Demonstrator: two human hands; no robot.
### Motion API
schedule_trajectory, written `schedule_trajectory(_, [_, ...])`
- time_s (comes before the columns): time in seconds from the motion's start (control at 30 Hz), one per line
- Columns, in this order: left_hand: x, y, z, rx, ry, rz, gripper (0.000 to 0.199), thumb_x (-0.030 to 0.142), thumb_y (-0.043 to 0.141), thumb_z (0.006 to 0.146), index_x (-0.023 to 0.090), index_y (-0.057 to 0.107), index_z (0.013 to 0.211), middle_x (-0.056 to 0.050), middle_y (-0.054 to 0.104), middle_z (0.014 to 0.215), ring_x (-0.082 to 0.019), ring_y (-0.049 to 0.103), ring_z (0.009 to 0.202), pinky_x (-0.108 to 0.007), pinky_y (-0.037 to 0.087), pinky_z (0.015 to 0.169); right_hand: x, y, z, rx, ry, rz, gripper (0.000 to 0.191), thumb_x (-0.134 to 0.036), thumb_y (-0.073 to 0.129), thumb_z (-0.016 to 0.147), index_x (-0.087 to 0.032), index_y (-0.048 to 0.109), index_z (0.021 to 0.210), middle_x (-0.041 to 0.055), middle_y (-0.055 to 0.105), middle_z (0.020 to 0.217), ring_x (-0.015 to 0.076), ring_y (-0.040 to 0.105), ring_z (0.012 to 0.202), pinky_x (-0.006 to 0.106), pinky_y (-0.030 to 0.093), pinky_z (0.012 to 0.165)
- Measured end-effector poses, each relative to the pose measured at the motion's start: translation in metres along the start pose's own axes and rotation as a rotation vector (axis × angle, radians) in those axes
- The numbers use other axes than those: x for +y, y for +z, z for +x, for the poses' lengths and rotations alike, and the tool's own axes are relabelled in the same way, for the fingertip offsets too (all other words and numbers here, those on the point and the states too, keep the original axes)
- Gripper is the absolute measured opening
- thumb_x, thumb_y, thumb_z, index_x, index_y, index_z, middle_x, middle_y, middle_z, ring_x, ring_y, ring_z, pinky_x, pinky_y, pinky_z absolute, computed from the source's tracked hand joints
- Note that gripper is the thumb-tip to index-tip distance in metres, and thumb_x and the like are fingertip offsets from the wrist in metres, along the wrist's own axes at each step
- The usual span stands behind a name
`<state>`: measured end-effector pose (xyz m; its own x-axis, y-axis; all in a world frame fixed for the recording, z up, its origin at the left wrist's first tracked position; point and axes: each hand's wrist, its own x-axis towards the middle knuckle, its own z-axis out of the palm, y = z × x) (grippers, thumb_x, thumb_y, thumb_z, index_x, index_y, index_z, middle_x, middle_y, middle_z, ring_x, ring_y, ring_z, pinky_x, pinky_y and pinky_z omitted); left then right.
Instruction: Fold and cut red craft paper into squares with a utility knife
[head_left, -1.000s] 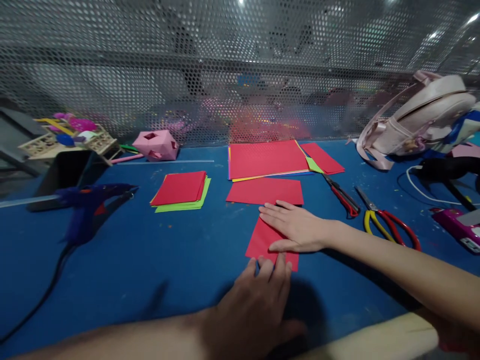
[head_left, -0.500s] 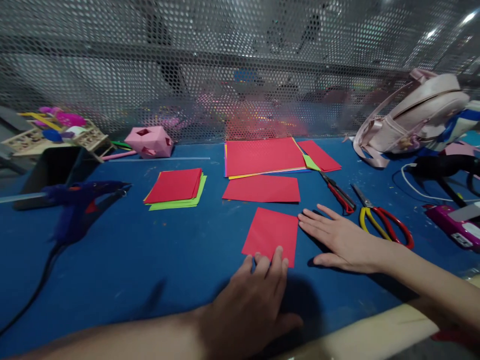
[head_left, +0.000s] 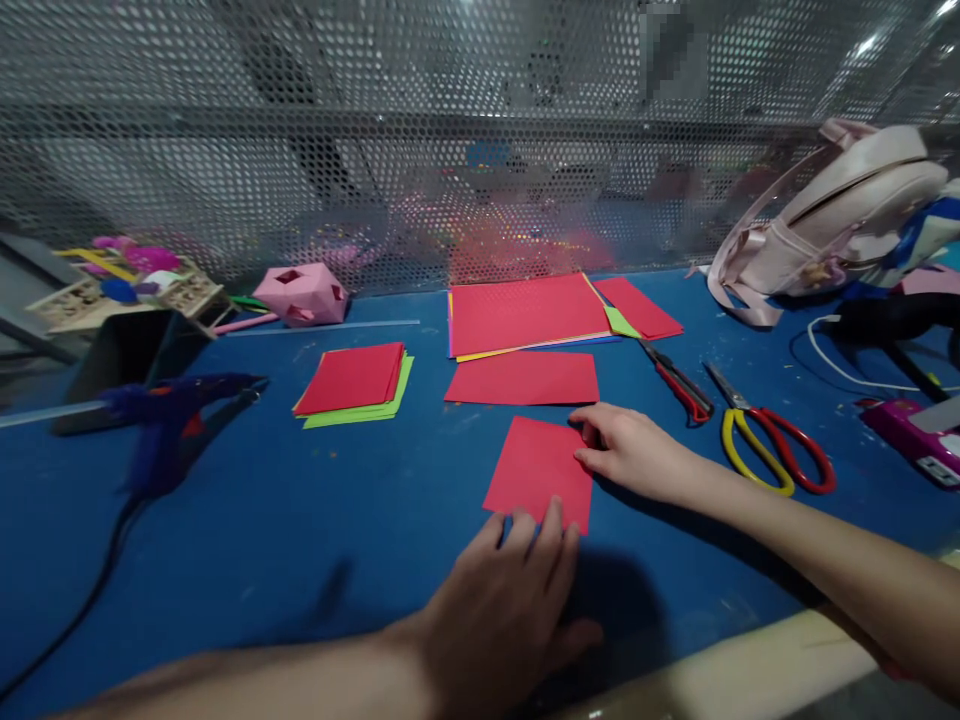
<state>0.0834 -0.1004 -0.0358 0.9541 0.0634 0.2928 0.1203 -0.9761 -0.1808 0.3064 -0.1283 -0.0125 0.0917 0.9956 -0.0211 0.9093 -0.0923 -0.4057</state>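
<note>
A small red paper square [head_left: 534,465] lies on the blue table in front of me. My left hand [head_left: 514,600] rests flat over its near edge, fingers spread and fingertips touching the paper. At the square's upper right corner, my right hand [head_left: 630,450] has its fingers curled and the thumb on the paper, closed about that corner, which is hidden. Just beyond lies a red paper rectangle [head_left: 525,379]. To the right are scissors [head_left: 776,445] with yellow and red handles and a red-and-black utility knife [head_left: 682,388].
A stack of red and green paper squares [head_left: 352,380] lies left, and larger coloured sheets [head_left: 525,310] lie at the back. A blue glue gun [head_left: 161,420] with its cord stands far left, near a pink paper shape [head_left: 304,294]. A pale backpack [head_left: 847,220] leans against the perforated metal screen [head_left: 375,150].
My right hand has moved left from beside the red square onto its upper right corner, its outstretched fingers now curled. My left hand stays at the near edge.
</note>
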Motion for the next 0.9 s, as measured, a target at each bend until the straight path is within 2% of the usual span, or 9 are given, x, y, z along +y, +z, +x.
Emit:
schedule_trajectory(0.07, [0.001, 0.000, 0.000, 0.014, 0.003, -0.010, 0.057, 0.060, 0.040, 0.095, 0.014, 0.066, 0.117, -0.012, 0.067, 0.121, -0.026, 0.060, 0.094, -0.040, 0.042, 0.081, -0.003, -0.002, 0.001, -0.036, 0.059, 0.053, 0.022, -0.019, 0.063, 0.083, -0.016, 0.065, 0.104, 0.0040, 0.066, 0.085, 0.0167, 0.059, 0.074, 0.028, 0.042, 0.069])
schedule_trajectory(0.17, [0.000, -0.002, 0.001, 0.044, 0.032, -0.021, 0.054, 0.058, 0.041, 0.095, 0.014, 0.066, 0.113, -0.013, 0.069, 0.115, -0.026, 0.061, 0.091, -0.040, 0.045, 0.078, -0.004, -0.002, -0.001, -0.006, 0.032, 0.035, 0.015, -0.023, 0.064, 0.084, -0.016, 0.065, 0.098, 0.0055, 0.064, 0.090, 0.0186, 0.058, 0.081, 0.030, 0.042, 0.073])
schedule_trajectory(0.27, [-0.018, -0.004, 0.009, 0.033, 0.008, -0.064, 0.044, 0.047, 0.038, 0.099, 0.015, 0.067, 0.105, -0.010, 0.071, 0.102, -0.023, 0.062, 0.079, -0.036, 0.048, 0.066, 0.000, 0.001, -0.003, 0.041, -0.045, -0.006, 0.020, -0.025, 0.065, 0.085, -0.015, 0.064, 0.103, 0.0091, 0.062, 0.100, 0.0215, 0.056, 0.093, 0.034, 0.044, 0.081])
schedule_trajectory(0.3, [-0.028, -0.002, 0.013, 0.005, -0.044, -0.093, 0.039, 0.040, 0.037, 0.100, 0.016, 0.067, 0.100, -0.009, 0.071, 0.097, -0.022, 0.062, 0.075, -0.035, 0.049, 0.062, 0.001, 0.002, -0.004, 0.045, -0.062, -0.007, 0.023, -0.025, 0.065, 0.086, -0.015, 0.063, 0.105, 0.0096, 0.062, 0.102, 0.0219, 0.056, 0.094, 0.035, 0.044, 0.082])
schedule_trajectory(0.33, [-0.041, 0.000, 0.019, 0.013, -0.073, -0.134, 0.035, 0.033, 0.036, 0.101, 0.017, 0.067, 0.099, -0.007, 0.071, 0.098, -0.021, 0.063, 0.077, -0.033, 0.051, 0.064, 0.003, 0.003, -0.005, 0.046, -0.074, 0.000, 0.025, -0.026, 0.065, 0.085, -0.015, 0.063, 0.107, 0.0099, 0.062, 0.102, 0.0221, 0.056, 0.094, 0.036, 0.045, 0.083])
schedule_trajectory(0.43, [-0.079, 0.017, 0.035, 0.069, -0.181, -0.265, 0.033, 0.024, 0.035, 0.100, 0.014, 0.060, 0.120, -0.011, 0.064, 0.127, -0.023, 0.060, 0.114, -0.038, 0.051, 0.094, 0.007, 0.003, -0.007, 0.052, -0.098, 0.028, 0.031, -0.025, 0.068, 0.083, -0.014, 0.062, 0.112, 0.0106, 0.062, 0.104, 0.0231, 0.057, 0.097, 0.037, 0.046, 0.086])
schedule_trajectory(0.53, [-0.103, 0.037, 0.045, 0.051, -0.221, -0.402, 0.033, 0.022, 0.038, 0.099, 0.013, 0.058, 0.124, -0.012, 0.064, 0.127, -0.022, 0.060, 0.115, -0.038, 0.049, 0.098, 0.008, 0.003, -0.007, 0.058, -0.103, 0.043, 0.032, -0.024, 0.067, 0.083, -0.015, 0.062, 0.114, 0.0115, 0.063, 0.107, 0.0244, 0.057, 0.102, 0.039, 0.046, 0.089])
schedule_trajectory(0.67, [-0.106, 0.047, 0.048, 0.009, -0.190, -0.428, 0.028, 0.019, 0.042, 0.097, 0.013, 0.062, 0.116, -0.011, 0.069, 0.114, -0.023, 0.062, 0.104, -0.040, 0.050, 0.092, 0.006, 0.003, -0.005, 0.070, -0.081, 0.039, 0.030, -0.023, 0.064, 0.086, -0.014, 0.062, 0.114, 0.0119, 0.064, 0.108, 0.0242, 0.058, 0.102, 0.039, 0.046, 0.089])
schedule_trajectory(0.9, [-0.102, 0.041, 0.051, -0.026, -0.221, -0.417, 0.027, 0.016, 0.045, 0.094, 0.014, 0.065, 0.112, -0.010, 0.064, 0.099, -0.023, 0.056, 0.090, -0.037, 0.048, 0.082, 0.004, 0.006, 0.001, 0.031, -0.011, 0.012, 0.032, -0.023, 0.063, 0.085, -0.014, 0.064, 0.115, 0.0109, 0.064, 0.108, 0.0230, 0.060, 0.093, 0.035, 0.045, 0.081])
